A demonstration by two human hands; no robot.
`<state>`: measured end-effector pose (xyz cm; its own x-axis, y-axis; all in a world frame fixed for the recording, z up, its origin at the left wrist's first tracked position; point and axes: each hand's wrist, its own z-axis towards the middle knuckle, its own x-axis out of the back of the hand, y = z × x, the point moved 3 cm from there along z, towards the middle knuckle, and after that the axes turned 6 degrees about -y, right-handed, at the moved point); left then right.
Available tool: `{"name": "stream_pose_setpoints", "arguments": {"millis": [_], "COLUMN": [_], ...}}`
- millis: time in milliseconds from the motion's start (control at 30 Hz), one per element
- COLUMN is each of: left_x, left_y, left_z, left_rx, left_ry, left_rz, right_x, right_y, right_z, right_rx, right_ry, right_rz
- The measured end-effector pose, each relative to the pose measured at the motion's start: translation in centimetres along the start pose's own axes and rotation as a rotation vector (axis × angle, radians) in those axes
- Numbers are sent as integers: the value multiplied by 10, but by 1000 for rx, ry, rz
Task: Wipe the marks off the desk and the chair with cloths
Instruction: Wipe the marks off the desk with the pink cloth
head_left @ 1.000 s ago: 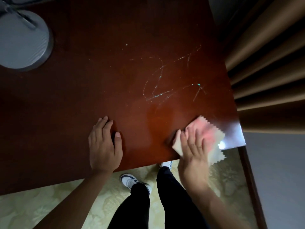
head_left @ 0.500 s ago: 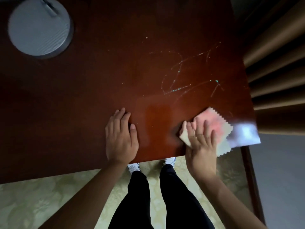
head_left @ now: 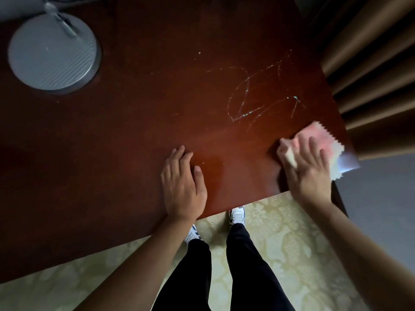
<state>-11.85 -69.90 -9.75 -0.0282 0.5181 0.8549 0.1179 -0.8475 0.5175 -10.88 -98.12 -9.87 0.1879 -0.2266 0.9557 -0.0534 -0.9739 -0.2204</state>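
You're on the desk-wiping step: right hand [head_left: 307, 169] pressing flat on the pink cloth [head_left: 323, 142] at the tabletop's [head_left: 134, 131] near-right corner, left hand [head_left: 182, 185] flat, holding nothing. Next, push up over the chalky scribbles [head_left: 258, 95].

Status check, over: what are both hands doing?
Left hand flat on desk. Right hand presses cloth. Marks unwiped. Nothing between.

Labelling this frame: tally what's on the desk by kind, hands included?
Bare hands: 2, left hand, right hand
Pink zigzag-edged cloth: 1
Round grey metal lamp base: 1
Pale scribbled marks: 1 patch
Total: 5
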Motion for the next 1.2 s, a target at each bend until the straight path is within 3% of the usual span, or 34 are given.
{"name": "stream_pose_setpoints", "arguments": {"millis": [67, 133, 267, 367, 467, 533, 667, 767, 900, 1033, 1100, 1200], "left_x": [6, 17, 33, 47, 60, 59, 51, 50, 50, 50, 47, 46], "left_y": [-4, -15, -40, -52, -67, -72, -77, -80, -80, -82, -84, -83], "left_z": [3, 6, 11, 16, 24, 24, 20, 21, 22, 21, 21, 20], "left_rx": [-43, -102, -129, -108, -102, -125, -171, -171, -153, -171, -172, -166], "left_ry": [4, 7, -9, 29, 60, 22, -16, -19, -24, -10, -11, -14], "left_rz": [-62, -56, 0, -98, -115, -76, 17, 11, 2, 19, 20, 17], "right_x": [5, -1, -35, -41, -30, -30, -59, -49, -26, -54, -53, -35], "right_y": [-1, -31, -144, -158, -124, -153, -236, -194, -152, -214, -209, -162], "right_z": [10, 5, -39, -44, -26, -21, -45, -11, 25, -13, -15, 28], "right_rx": [-210, -277, -50, 72, -66, -96, 263, 249, -138, 77, 154, 16], "right_ry": [62, 51, -47, -92, -75, -48, -41, 11, 83, 24, 17, 21], "right_rz": [82, 122, 121, 49, 58, 77, 3, -97, 60, 11, 28, -65]}}
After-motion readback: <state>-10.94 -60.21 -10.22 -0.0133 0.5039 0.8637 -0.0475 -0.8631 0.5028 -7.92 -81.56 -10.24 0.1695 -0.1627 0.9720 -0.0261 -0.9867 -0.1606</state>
